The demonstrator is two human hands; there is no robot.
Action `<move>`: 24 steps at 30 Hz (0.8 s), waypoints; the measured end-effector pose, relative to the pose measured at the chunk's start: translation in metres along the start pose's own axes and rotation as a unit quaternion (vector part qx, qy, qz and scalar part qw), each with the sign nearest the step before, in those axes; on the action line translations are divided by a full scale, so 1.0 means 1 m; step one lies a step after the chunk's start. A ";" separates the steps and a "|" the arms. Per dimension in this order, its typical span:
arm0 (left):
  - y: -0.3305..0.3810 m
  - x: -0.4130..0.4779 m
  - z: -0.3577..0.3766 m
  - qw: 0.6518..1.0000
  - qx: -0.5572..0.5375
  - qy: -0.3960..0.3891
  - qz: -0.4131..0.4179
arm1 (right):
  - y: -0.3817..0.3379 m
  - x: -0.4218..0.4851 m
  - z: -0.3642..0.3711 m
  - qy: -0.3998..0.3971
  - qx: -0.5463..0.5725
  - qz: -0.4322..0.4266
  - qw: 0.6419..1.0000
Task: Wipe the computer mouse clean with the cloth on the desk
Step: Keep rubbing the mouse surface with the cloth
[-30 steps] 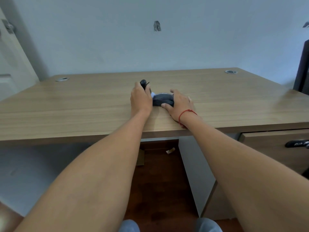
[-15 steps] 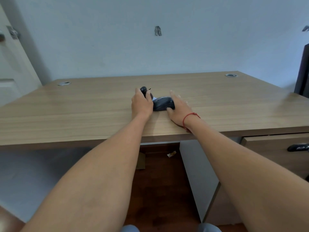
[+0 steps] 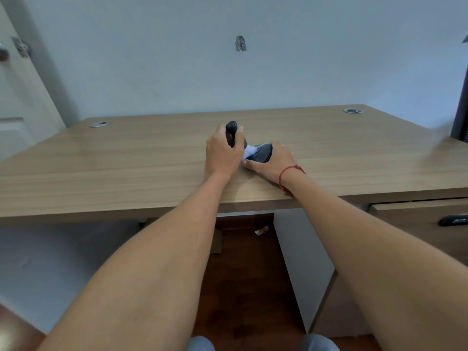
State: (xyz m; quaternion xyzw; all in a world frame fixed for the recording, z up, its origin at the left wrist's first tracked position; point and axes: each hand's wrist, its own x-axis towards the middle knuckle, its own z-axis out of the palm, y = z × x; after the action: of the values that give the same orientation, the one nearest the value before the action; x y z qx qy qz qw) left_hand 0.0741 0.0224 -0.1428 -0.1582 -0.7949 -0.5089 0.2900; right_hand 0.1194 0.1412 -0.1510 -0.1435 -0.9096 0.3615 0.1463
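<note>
A dark grey computer mouse (image 3: pixel 262 155) lies on the wooden desk (image 3: pixel 126 168) near its front edge. My right hand (image 3: pixel 272 162) rests over the mouse's right side and grips it, with a red string on the wrist. A white cloth (image 3: pixel 249 150) is bunched between my two hands, touching the mouse's left end. My left hand (image 3: pixel 222 153) is closed around a small dark rounded object (image 3: pixel 231 131) that stands upright above my fingers; I cannot tell what it is. The cloth pokes out from under this hand.
Two metal cable grommets (image 3: pixel 98 123) (image 3: pixel 352 110) sit at the desk's back corners. A drawer with a black handle (image 3: pixel 453 220) is under the desk at right. A dark upright panel (image 3: pixel 462 107) stands at the right edge, a door (image 3: pixel 15 97) at left.
My right hand, which lay flat beside the mouse half a second ago, now covers and grips it. My left hand has raised the dark object a little. The cloth shows more between the hands.
</note>
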 end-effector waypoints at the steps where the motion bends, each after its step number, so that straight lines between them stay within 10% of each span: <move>1: -0.003 0.001 0.001 1.000 0.013 -0.016 -0.004 | 0.001 0.001 0.001 0.002 0.004 0.000 1.000; 24: -0.006 0.001 0.000 0.999 0.031 0.011 -0.015 | 0.000 -0.006 -0.002 -0.028 0.013 -0.006 0.999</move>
State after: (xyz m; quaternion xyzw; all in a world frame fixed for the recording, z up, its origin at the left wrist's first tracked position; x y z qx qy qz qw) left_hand 0.0703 0.0194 -0.1464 -0.1317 -0.8092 -0.4902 0.2959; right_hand 0.1258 0.1403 -0.1503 -0.1255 -0.9094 0.3763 0.1248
